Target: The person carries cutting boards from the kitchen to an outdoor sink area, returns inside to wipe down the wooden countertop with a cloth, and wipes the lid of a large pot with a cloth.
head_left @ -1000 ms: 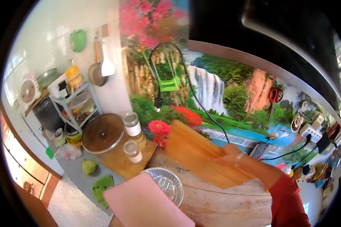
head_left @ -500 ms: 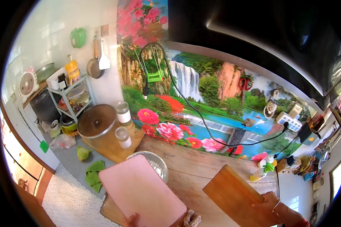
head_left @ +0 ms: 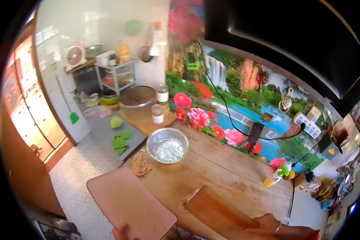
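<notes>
On the near side of the metal bowl (head_left: 151, 149), in the head view, which is the only one I have, two boards lie in my hands, well apart from each other, with table planks (head_left: 170, 188) showing between them. The pink board (head_left: 130, 200) is to the near left of the bowl, face toward me, its long axis slanting from far left to near right and its left edge out over the floor. My left hand (head_left: 122, 232) is at its near edge: the fingertips lap onto the face and I read them as closed on it, though the frame cuts off the rest of the grip. From those fingers, nearly all of the board stretches away, toward the bowl's left side. The wooden board (head_left: 220, 212) is to the near right of the bowl, its long axis also running from far left to near right, so its free end points back toward the bowl. My right hand (head_left: 264, 226) has it by the near right end, fingers wrapped around it; this hand is the nearer one to that board by far. I cannot tell whether either board touches the table. A brown cloth (head_left: 141, 164) lies crumpled just beside the bowl on its near left, close to the pink board's far corner. Beyond the bowl, to its far left, stand two jars, the lower one (head_left: 157, 115) nearer; well off to its right, the spray bottle (head_left: 275, 177).
</notes>
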{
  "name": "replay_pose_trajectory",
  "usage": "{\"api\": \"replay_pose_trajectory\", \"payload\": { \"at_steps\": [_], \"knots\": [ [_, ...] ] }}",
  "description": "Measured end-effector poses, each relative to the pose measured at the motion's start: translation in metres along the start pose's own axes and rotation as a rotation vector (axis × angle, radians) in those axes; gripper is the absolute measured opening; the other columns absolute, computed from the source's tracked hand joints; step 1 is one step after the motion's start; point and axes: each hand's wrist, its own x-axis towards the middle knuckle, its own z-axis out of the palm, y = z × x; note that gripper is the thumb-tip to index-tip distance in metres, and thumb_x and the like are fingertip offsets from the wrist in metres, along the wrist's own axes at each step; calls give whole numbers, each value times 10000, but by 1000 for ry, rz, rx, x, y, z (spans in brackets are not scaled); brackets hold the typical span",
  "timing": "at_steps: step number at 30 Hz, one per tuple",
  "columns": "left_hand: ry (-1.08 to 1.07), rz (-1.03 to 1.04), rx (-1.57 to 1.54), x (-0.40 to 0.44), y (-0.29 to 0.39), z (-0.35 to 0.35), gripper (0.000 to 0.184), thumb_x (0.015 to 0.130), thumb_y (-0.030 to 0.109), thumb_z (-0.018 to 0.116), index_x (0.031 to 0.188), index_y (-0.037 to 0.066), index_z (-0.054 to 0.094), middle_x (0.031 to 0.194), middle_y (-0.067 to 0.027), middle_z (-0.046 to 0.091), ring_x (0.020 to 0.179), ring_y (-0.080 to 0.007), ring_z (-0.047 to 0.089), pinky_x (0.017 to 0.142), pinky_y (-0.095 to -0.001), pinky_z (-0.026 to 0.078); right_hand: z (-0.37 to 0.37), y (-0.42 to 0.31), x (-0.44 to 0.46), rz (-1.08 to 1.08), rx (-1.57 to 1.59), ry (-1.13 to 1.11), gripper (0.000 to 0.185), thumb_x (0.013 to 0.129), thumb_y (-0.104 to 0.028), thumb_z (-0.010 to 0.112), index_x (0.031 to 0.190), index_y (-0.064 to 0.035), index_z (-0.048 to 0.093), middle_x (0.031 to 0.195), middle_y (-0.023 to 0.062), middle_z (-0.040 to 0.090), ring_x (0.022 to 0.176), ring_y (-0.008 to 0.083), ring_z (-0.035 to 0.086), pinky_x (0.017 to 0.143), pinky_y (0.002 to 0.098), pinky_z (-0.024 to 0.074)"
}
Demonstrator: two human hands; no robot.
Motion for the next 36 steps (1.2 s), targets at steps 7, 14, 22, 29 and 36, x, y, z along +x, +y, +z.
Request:
{"api": "replay_pose_trajectory", "payload": {
  "at_steps": [7, 14, 22, 29, 36],
  "knots": [
    [265, -25, -169, -59, -21, -117, 332, 758, 118, 563, 1005, -100, 515, 896, -152, 577, 761, -232, 575, 682, -325, 491, 30, -67, 13, -202, -233, -165, 443, 707, -527, 582, 734, -88, 640, 545, 145, 551, 528, 297, 564, 507, 347, 453],
    [459, 66, -233, -100, -20, -266, 327, 751, 96, 570, 1004, -104, 516, 902, -161, 581, 757, -251, 579, 665, -338, 498, 108, -184, 60, -406, -276, -111, 482, 689, -539, 591, 626, -62, 594, 544, 143, 547, 527, 303, 559, 494, 363, 438],
    [728, -11, -2, -117, 2, -409, 319, 736, 111, 625, 965, -93, 539, 891, -151, 595, 746, -222, 558, 678, -335, 467, 167, -368, 121, -352, -495, -306, 457, 665, -523, 607, 700, -68, 623, 612, 156, 576, 586, 303, 571, 539, 384, 443],
    [819, 17, -161, -92, 25, -474, 300, 735, 86, 629, 968, -82, 544, 903, -112, 596, 776, -193, 545, 717, -298, 441, 216, -496, 177, -529, -280, -169, 446, 632, -482, 661, 660, -39, 624, 593, 161, 571, 561, 302, 573, 521, 365, 443],
    [954, 77, 84, 2, 37, -537, 268, 729, 178, 661, 817, -62, 579, 752, -86, 580, 657, -160, 504, 605, -299, 427, 269, -606, 291, -598, -317, -236, 452, 639, -497, 643, 780, -68, 652, 659, 163, 596, 622, 305, 589, 556, 365, 454]
  ]
}}
